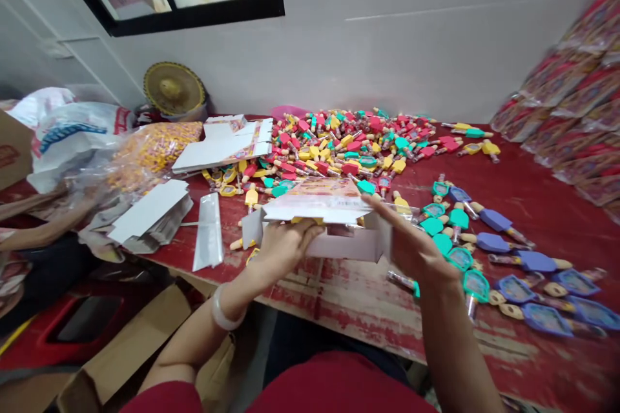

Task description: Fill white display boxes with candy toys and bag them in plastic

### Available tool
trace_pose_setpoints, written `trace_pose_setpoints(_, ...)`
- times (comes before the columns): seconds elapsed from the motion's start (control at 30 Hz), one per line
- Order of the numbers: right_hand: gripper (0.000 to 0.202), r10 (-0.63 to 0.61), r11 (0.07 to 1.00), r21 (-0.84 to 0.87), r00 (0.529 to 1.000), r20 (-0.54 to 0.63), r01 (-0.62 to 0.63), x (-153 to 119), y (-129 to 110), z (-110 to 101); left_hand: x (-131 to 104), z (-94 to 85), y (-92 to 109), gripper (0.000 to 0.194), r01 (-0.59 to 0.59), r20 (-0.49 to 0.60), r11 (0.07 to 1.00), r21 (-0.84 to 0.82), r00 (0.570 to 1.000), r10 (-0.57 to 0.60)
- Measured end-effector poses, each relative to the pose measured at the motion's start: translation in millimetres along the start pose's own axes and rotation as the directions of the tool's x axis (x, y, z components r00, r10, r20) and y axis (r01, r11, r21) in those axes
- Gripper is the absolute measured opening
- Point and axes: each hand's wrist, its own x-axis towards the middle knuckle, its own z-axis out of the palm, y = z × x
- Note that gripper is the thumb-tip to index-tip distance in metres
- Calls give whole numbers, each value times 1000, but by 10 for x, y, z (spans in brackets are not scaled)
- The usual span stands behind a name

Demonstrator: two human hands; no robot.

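In the middle of the head view, a white cardboard box [346,246] with a printed face is turned with its open side toward me. My left hand [285,246] reaches into that opening with bent fingers close together; the fingertips and whatever they hold are hidden. A little yellow shows inside the box above the fingers. My right hand [419,251] lies along the box's right side flap, fingers stretched out, thumb out of sight. Beside the right hand lie green toy pieces [476,285] with clear tubes and tan ends.
A heap of red, yellow and green toys [334,148] covers the table's back. Purple toys [545,319] lie right. Flat white boxes [150,210], clear plastic sleeves [208,232] and a bag of yellow pieces [155,151] lie left, near another person's arm [53,222]. Packaged goods [576,90] stand stacked right.
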Motion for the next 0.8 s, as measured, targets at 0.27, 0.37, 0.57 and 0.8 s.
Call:
trace_pose_setpoints(0.27, 92, 118, 990, -65, 986, -121, -126, 11, 301, 246, 93, 561, 37, 40, 97, 37, 980, -172, 995, -92)
trace_pose_setpoints(0.37, 68, 20, 983, -161, 927, -375, -87, 84, 348, 370, -40, 336, 230, 44, 19, 37, 990, -139, 999, -14)
trace_pose_setpoints(0.57, 59, 37, 965, -203, 851, -524, -167, 96, 390, 317, -575, -384, 29, 41, -150, -365, 824, -546, 928, -73)
trace_pose_setpoints(0.8, 58, 71, 915, -317, 872, -485, -251, 84, 261, 327, -51, 314, -485, 92, 293, 145, 475, -830, 935, -324)
